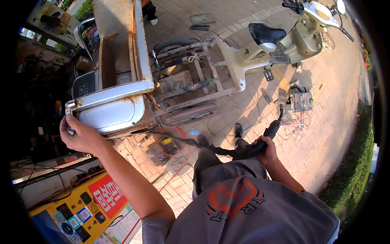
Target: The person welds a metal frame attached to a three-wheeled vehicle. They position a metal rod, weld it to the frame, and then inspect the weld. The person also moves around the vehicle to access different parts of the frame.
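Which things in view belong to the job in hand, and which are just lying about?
Seemingly part of the job:
black-handled tool, in the right hand
white metal body, left hand on its corner
rusty wheeled frame, beside it

Seemingly just lying about:
flat grey slab
dark strips beside it

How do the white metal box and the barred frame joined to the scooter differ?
The white metal box has broad panels; the barred frame is an open lattice.
The box is mostly white with rust patches; the frame is dull grey-brown.
The left hand touches the box's corner, not the frame.
Both look like worn metal.
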The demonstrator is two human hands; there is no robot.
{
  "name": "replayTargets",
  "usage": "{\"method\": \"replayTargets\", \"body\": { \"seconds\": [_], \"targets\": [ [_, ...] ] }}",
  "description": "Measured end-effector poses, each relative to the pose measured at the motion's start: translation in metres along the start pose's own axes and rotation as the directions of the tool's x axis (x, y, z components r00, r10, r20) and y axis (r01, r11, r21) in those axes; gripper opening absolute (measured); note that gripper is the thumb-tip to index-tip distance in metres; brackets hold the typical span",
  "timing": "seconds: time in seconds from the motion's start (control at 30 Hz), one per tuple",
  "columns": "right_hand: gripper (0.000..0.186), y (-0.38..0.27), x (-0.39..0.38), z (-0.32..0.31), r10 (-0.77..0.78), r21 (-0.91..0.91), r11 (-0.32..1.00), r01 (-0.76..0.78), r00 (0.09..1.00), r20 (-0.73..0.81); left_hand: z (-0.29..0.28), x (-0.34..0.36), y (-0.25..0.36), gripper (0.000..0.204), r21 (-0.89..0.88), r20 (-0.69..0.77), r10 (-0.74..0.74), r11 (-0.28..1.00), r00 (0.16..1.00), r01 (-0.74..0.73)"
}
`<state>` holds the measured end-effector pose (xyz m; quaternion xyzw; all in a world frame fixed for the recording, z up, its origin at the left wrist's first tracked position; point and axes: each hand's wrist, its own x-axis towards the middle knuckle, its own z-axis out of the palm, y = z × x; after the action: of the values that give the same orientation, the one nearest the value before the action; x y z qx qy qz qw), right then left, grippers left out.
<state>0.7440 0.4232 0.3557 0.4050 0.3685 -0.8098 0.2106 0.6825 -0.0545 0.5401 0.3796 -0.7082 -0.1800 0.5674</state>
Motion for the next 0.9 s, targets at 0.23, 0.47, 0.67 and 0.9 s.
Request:
{"method": "replayTargets", "body": {
  "seconds": [0.23,0.47,0.67,0.9],
  "targets": [
    [0.022,-0.016,0.044,-0.007,0.167,-0.092,0.982,-0.163,0.985,0.034,0.008,0.005,0.003,0.055,0.263,-0.005,-0.141,0.955,0.99,0.137],
    [0.027,-0.058,0.09,0.003,0.091,-0.25,0.965,-0.082,0.996,0.025,0.021,0.018,-0.002,0.062,0.38,-0.006,-0.147,0.915,0.989,0.138],
    [0.032,-0.065,0.118,-0.006,0.163,-0.321,0.939,-0.127,0.983,0.087,0.043,0.032,-0.005,0.07,0.516,0.025,-0.092,0.854,0.995,0.066],
    [0.037,-0.085,0.076,0.053,0.389,-0.297,0.889,-0.349,0.917,0.09,0.069,0.048,0.009,0.068,0.51,0.054,-0.067,0.86,0.996,0.03]
  ]
}}
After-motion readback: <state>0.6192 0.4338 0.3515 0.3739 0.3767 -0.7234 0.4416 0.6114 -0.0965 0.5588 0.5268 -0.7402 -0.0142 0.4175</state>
